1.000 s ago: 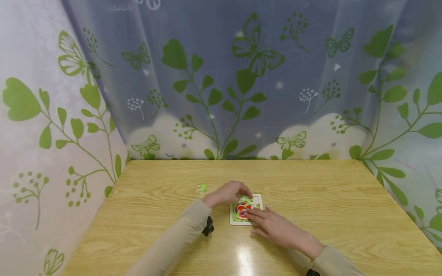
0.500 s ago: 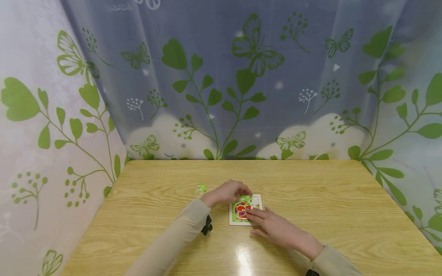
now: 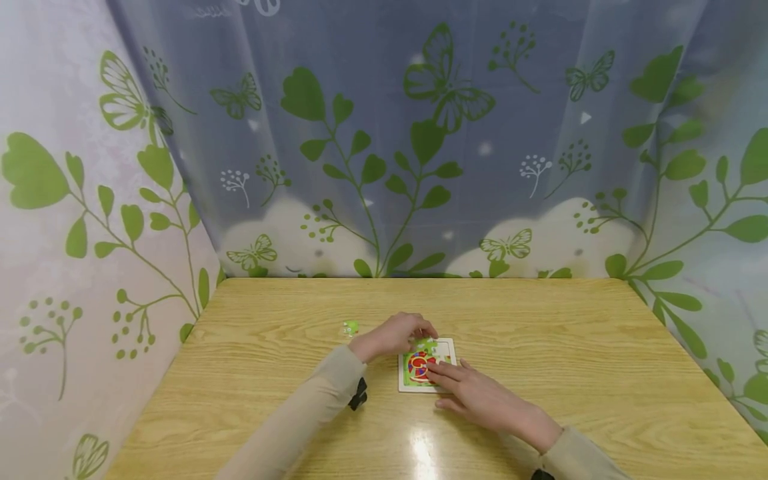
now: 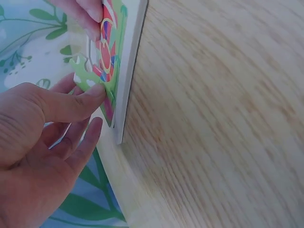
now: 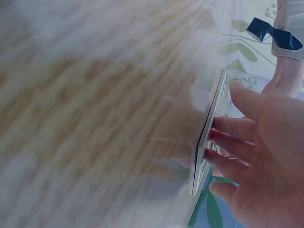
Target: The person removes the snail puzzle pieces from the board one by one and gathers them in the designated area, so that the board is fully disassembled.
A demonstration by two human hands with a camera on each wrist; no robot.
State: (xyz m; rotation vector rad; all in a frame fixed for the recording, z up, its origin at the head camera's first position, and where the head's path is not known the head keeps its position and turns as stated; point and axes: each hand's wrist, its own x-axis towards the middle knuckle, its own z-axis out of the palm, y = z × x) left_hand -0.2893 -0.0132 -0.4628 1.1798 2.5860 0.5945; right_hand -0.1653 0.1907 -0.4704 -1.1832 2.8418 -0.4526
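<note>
A small square jigsaw puzzle [image 3: 405, 389] with a white frame lies on the table, showing a red, blue and green picture. My left hand [image 3: 397, 333] reaches over its far left corner. Between thumb and fingers it pinches a green puzzle piece [image 4: 83, 75], close over the picture in the left wrist view. My right hand [image 3: 483, 397] comes from the near right, its fairly straight fingers resting on the puzzle's red part. The pale tray bottom shows at the far right corner of the frame. In the right wrist view, those fingertips [image 5: 209, 153] lie over the puzzle's edge.
Left of the puzzle, a loose green puzzle piece [image 3: 351, 327] lies on the wooden table [image 3: 288, 303]. A curtain [image 3: 384, 167] printed with leaves and butterflies hangs behind the table's far edge. Black bands [image 3: 359, 393] sit on both wrists.
The green piece in the left hand has shifted and turned slightly over the puzzle's far side. Both hands stay almost in place.
</note>
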